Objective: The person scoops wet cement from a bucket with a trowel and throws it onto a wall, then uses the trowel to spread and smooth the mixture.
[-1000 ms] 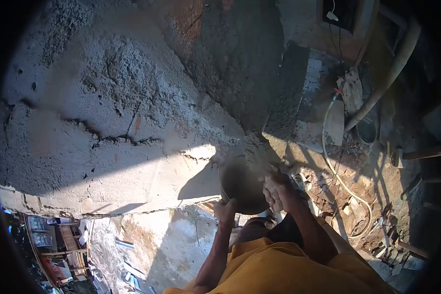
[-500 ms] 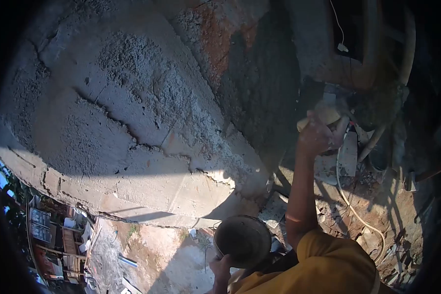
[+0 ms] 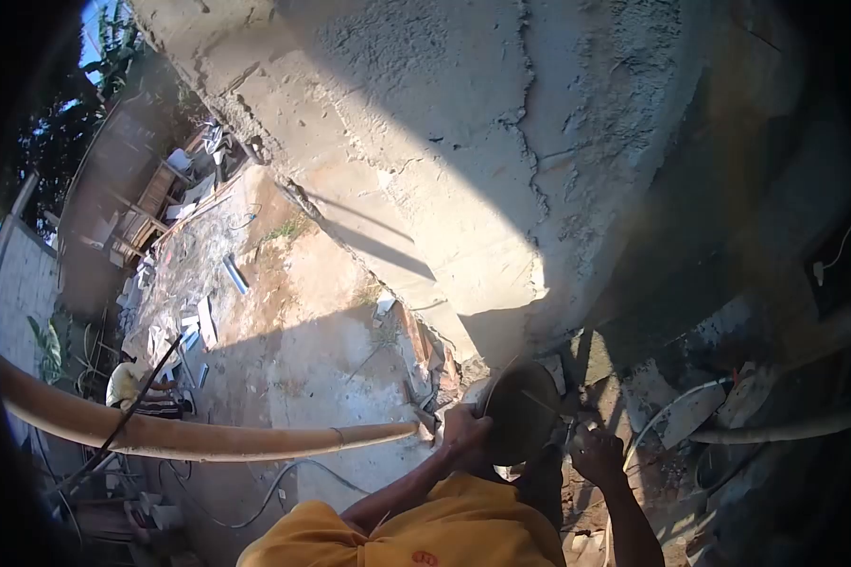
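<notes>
I have two bare hands in my view, and both are busy around one dark, round bowl (image 3: 520, 416). The left hand (image 3: 465, 430) is closed on the bowl's rim, at the side towards the open yard. The right hand (image 3: 598, 452) is at the opposite side, its fingers curled round one small tool (image 3: 573, 431); blur and shade keep me from telling its exact shape. The bowl is in front of one yellow shirt (image 3: 454, 529), tilted so that I see into its shaded inside, close to the lower end of one rough grey wall (image 3: 444, 189). One long, dark, jagged crack (image 3: 531, 156) runs down that wall, and sunlight and shadow split its face. I count two thick poles: one long pale pole (image 3: 208, 439) reaches in from the left with its tip near the left hand, and one duller pole (image 3: 775, 430) lies in the shade at the right. One pale hose (image 3: 676, 406) with a red end curves past the right hand, well apart from the bowl. Out in the yard (image 3: 303, 350) there is one other person (image 3: 137, 387), low down behind the long pole, and further up, one slatted wooden structure (image 3: 147, 213).
</notes>
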{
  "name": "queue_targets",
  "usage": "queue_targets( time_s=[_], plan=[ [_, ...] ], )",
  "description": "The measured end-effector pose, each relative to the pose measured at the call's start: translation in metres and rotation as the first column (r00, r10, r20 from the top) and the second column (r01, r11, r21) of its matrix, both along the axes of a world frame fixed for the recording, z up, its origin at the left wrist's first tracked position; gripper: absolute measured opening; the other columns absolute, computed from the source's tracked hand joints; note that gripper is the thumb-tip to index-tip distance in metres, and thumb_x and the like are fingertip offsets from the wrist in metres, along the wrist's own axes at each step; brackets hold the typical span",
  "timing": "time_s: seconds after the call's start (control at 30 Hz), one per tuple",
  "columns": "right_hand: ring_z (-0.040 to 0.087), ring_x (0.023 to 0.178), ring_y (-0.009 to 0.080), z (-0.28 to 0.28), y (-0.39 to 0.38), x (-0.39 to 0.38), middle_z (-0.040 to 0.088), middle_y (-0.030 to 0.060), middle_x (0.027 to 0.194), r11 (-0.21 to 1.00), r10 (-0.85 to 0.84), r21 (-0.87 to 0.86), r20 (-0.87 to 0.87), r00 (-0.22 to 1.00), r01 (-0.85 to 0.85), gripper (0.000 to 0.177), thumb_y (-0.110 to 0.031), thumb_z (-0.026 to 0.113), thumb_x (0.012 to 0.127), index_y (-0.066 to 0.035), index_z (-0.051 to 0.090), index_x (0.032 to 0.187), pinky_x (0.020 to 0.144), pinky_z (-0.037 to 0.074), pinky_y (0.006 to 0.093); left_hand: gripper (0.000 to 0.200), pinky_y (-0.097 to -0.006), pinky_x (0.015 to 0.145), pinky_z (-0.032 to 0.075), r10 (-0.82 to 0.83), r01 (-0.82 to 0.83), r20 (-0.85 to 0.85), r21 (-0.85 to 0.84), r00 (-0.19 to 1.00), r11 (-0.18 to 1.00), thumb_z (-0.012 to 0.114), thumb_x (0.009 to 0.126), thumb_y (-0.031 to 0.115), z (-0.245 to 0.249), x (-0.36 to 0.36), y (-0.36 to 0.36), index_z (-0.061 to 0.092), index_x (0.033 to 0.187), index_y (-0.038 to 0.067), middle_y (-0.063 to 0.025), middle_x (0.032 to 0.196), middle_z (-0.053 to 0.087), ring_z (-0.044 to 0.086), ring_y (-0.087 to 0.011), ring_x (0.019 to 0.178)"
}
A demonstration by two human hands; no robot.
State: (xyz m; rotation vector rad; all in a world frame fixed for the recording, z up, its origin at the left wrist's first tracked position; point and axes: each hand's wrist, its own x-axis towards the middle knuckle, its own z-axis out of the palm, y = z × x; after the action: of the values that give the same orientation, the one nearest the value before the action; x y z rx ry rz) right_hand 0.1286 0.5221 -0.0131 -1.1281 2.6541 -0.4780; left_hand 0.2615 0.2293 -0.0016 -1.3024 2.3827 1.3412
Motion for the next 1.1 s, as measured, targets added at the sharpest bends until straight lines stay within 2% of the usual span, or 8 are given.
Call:
queue_targets(
  time_s=[0.23, 0.33, 0.43, 0.5, 0.57, 0.67, 0.73, 1.1],
  plan=[
    [0.069, 0.088, 0.0422, -0.097, 0.019, -0.013, 0.069, 0.0209, 0.092, 0.894, 0.448, -0.086, 0.162, 0.879, -0.439, 0.023, -0.025, 0.061, 0.098, -0.003, 0.067, 0.096, 0.075, 0.053, 0.0556, 0.029, -0.0462, 0.079, 0.059, -0.128, 0.172, -0.257, 0.158, 0.958, 0.972, 0.071, 0.080, 0.021, -0.002, -0.037, 0.042, 0.079, 0.098, 0.000, -0.0267, 0.089, 0.074, 0.076, -0.0376, 0.086],
    [0.062, 0.088, 0.0384, -0.127, 0.063, 0.001, 0.064, 0.0135, 0.086, 0.987, 0.021, -0.140, 0.623, 0.782, 0.085, 0.010, -0.016, 0.070, 0.076, -0.008, 0.066, 0.081, 0.075, 0.051, 0.0511, 0.029, -0.0514, 0.083, 0.056, -0.174, 0.189, -0.279, 0.029, 0.944, 0.982, 0.073, 0.078, 0.021, 0.012, -0.043, 0.065, 0.078, 0.098, 0.000, -0.0272, 0.093, 0.072, 0.072, -0.0441, 0.094],
    [0.060, 0.070, 0.0328, -0.206, 0.073, 0.005, 0.062, 0.0076, 0.077, 0.897, 0.230, -0.257, 0.966, 0.118, 0.359, 0.013, -0.022, 0.068, 0.083, -0.010, 0.065, 0.082, 0.069, 0.052, 0.0452, 0.028, -0.0463, 0.074, 0.057, -0.217, 0.224, -0.436, -0.038, 0.873, 0.974, 0.076, 0.081, 0.023, -0.008, -0.046, 0.084, 0.076, 0.094, -0.001, -0.0252, 0.082, 0.072, 0.074, -0.0382, 0.079],
    [0.056, 0.054, 0.0217, -0.140, 0.042, 0.015, 0.060, 0.0014, 0.070, 0.788, 0.343, 0.239, 0.594, -0.727, 0.567, 0.023, -0.032, 0.063, 0.096, -0.016, 0.060, 0.079, 0.051, 0.050, 0.0339, 0.029, -0.0483, 0.079, 0.057, -0.168, 0.188, -0.387, 0.014, 0.907, 0.982, 0.074, 0.079, 0.022, -0.009, -0.047, 0.076, 0.077, 0.097, 0.000, -0.0264, 0.089, 0.072, 0.073, -0.0412, 0.088],
    [0.051, 0.047, 0.0179, -0.081, 0.034, 0.024, 0.055, 0.0007, 0.061, 0.830, 0.212, 0.306, 0.600, -0.772, 0.466, 0.029, -0.036, 0.058, 0.100, -0.018, 0.059, 0.077, 0.041, 0.043, 0.0316, 0.031, -0.0484, 0.081, 0.058, -0.104, 0.143, -0.344, 0.090, 0.933, 0.986, 0.073, 0.079, 0.023, 0.004, -0.045, 0.071, 0.078, 0.100, 0.000, -0.0268, 0.092, 0.073, 0.074, -0.0418, 0.090],
    [0.045, 0.038, 0.0162, -0.133, 0.045, 0.038, 0.048, 0.0001, 0.049, 0.807, -0.039, 0.254, 0.924, -0.380, 0.533, 0.032, -0.037, 0.055, 0.101, -0.018, 0.058, 0.076, 0.032, 0.037, 0.0325, 0.036, -0.0433, 0.079, 0.060, -0.015, 0.053, -0.290, 0.122, 0.957, 0.991, 0.074, 0.079, 0.027, 0.021, -0.044, 0.063, 0.079, 0.102, 0.000, -0.0252, 0.087, 0.075, 0.077, -0.0349, 0.083],
    [0.045, 0.037, 0.0169, -0.065, 0.023, 0.037, 0.050, 0.0019, 0.053, 0.742, 0.208, 0.327, 0.718, -0.665, 0.585, 0.028, -0.035, 0.054, 0.101, -0.015, 0.059, 0.081, 0.033, 0.039, 0.0324, 0.037, -0.0428, 0.079, 0.060, 0.047, -0.011, -0.227, 0.158, 0.973, 0.987, 0.074, 0.078, 0.028, 0.006, -0.044, 0.057, 0.079, 0.101, -0.001, -0.0238, 0.086, 0.076, 0.077, -0.0326, 0.083],
    [0.051, 0.046, 0.0177, 0.196, 0.022, -0.086, 0.060, 0.0075, 0.074, 0.022, 0.524, -0.496, 0.745, 0.413, 0.868, 0.036, -0.018, 0.055, 0.095, -0.002, 0.060, 0.127, 0.045, 0.047, 0.0345, 0.026, -0.0297, 0.063, 0.055, 0.186, -0.098, -0.290, 0.291, 0.939, 0.952, 0.076, 0.079, 0.010, 0.017, -0.026, 0.036, 0.078, 0.097, -0.009, -0.0069, 0.083, 0.076, 0.068, -0.0120, 0.070]
  ],
)
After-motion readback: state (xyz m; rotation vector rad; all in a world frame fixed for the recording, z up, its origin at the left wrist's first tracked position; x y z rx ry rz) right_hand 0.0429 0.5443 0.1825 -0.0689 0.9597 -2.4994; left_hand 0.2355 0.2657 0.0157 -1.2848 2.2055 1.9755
